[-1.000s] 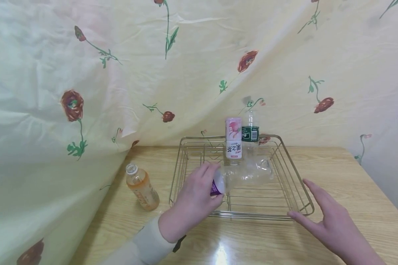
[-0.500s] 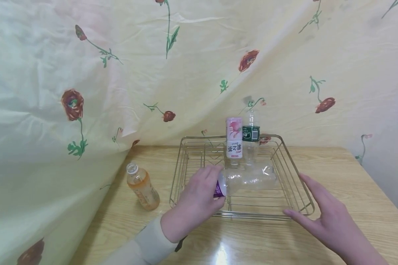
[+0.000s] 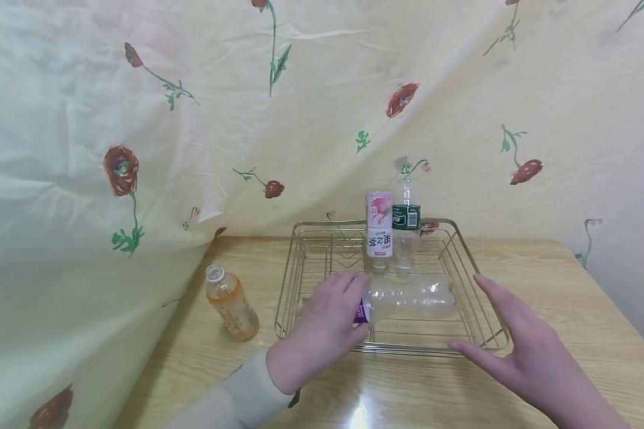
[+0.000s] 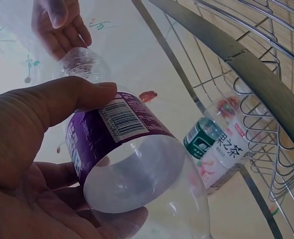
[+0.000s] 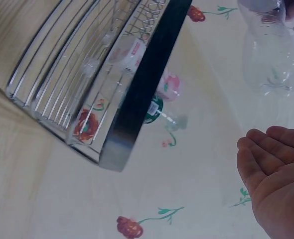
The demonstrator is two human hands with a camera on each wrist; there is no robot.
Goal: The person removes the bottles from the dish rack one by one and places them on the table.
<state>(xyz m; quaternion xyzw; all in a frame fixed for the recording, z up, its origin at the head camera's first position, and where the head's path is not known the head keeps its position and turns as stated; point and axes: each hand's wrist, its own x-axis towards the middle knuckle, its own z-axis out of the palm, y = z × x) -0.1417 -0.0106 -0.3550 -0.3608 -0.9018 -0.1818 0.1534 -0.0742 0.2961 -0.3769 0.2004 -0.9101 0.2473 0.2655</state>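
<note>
My left hand (image 3: pixel 330 313) grips a clear plastic bottle (image 3: pixel 414 298) around its purple label (image 4: pixel 94 137). Held on its side over the wire basket (image 3: pixel 283 286), the bottle points across toward the right. In the left wrist view the thumb lies on top near the barcode, with fingers curled underneath. My right hand (image 3: pixel 526 354) is at the basket's front right corner, thumb and fingers spread, holding nothing. Inside the basket, side by side at the back, are a pink-and-white labelled bottle (image 3: pixel 380 226) and a clear bottle with a green label (image 3: pixel 406 217).
To the left of the basket an orange-tinted bottle (image 3: pixel 233 307) stands on the wooden table (image 3: pixel 322 393). A flowered cloth (image 3: pixel 204 119) hangs behind and along the left side.
The purple-labelled bottle has come nearer the front and levelled out, as my left hand shifted slightly right. My right hand has edged left, still spread.
</note>
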